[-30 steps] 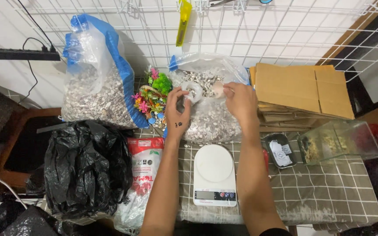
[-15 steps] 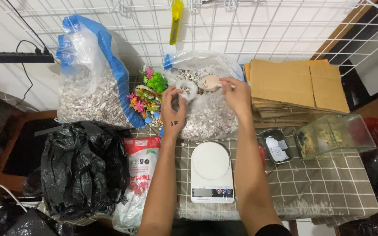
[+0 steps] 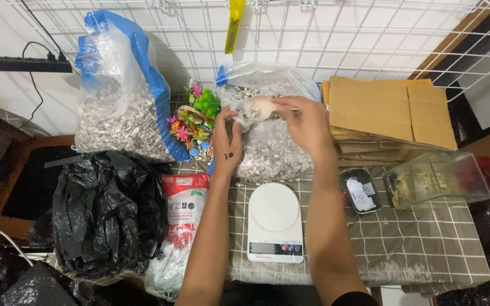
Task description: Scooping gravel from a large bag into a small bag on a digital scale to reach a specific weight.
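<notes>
Both hands have shifted since a moment ago: my right hand (image 3: 301,122) has swung left over the open gravel bag (image 3: 267,153), and the scoop (image 3: 259,107) it carries now sits tipped beside my left hand (image 3: 226,141). Right fingers are closed round the scoop, pale and part full of gravel. My left hand pinches a small clear bag (image 3: 244,120) just under the scoop's lip, fingers shut on its edge. All this hangs above the gravel bag at the back edge of the table (image 3: 426,243). Near the front edge, between my forearms, stands the white scale (image 3: 275,222). Left of the gravel bag lie plastic plants (image 3: 197,119), with a bigger bag (image 3: 123,96) beyond; cardboard (image 3: 387,110) is stacked right
</notes>
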